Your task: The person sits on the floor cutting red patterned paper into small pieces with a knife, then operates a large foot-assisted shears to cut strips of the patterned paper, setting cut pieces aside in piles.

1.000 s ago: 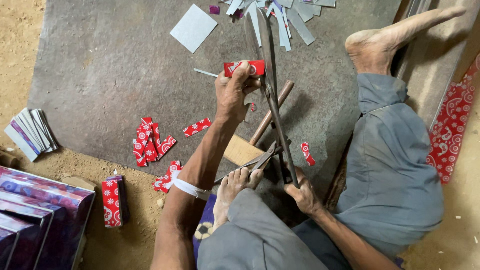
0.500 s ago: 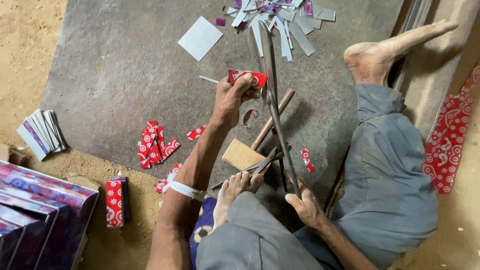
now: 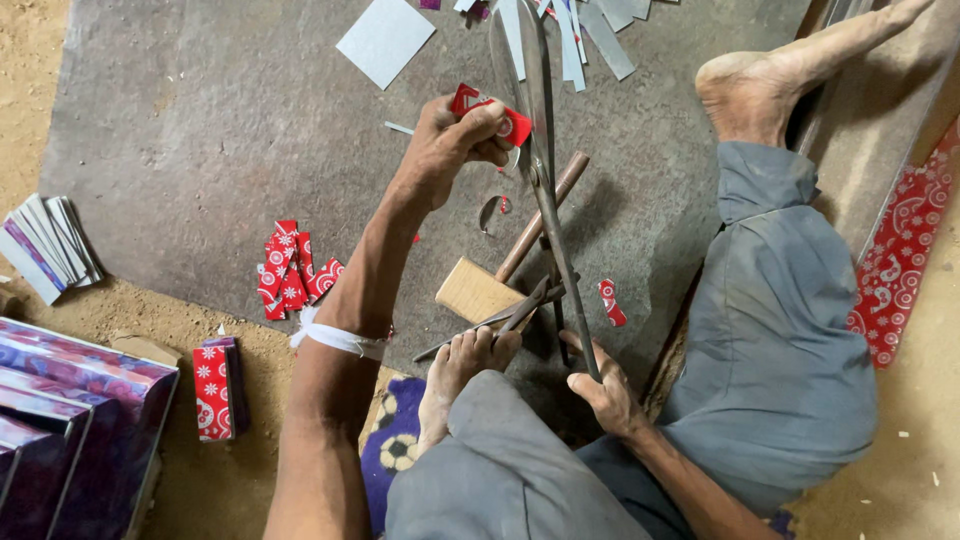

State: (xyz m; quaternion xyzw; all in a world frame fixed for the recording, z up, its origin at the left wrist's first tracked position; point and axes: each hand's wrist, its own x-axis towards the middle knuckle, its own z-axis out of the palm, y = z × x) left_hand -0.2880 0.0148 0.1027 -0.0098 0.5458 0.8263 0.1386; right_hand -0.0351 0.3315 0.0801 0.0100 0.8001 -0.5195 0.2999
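Red sheet-metal strip (image 3: 492, 112), printed with white flowers, sits pinched between the thumb and fingers of the left hand (image 3: 452, 143), its end fed into the blades of long metal shears (image 3: 540, 150) above a grey floor slab (image 3: 200, 130). The right hand (image 3: 605, 388) is wrapped closed around the upper shear handle; the lower handle lies under the toes of the left foot (image 3: 462, 368). Just behind the shears rests a wooden mallet (image 3: 490, 285). Cut red pieces (image 3: 292, 268) lie in a heap to the left, one red offcut (image 3: 611, 302) to the right, silver strips (image 3: 580, 25) at the top edge. The right foot (image 3: 760, 85) stretches out on the slab.
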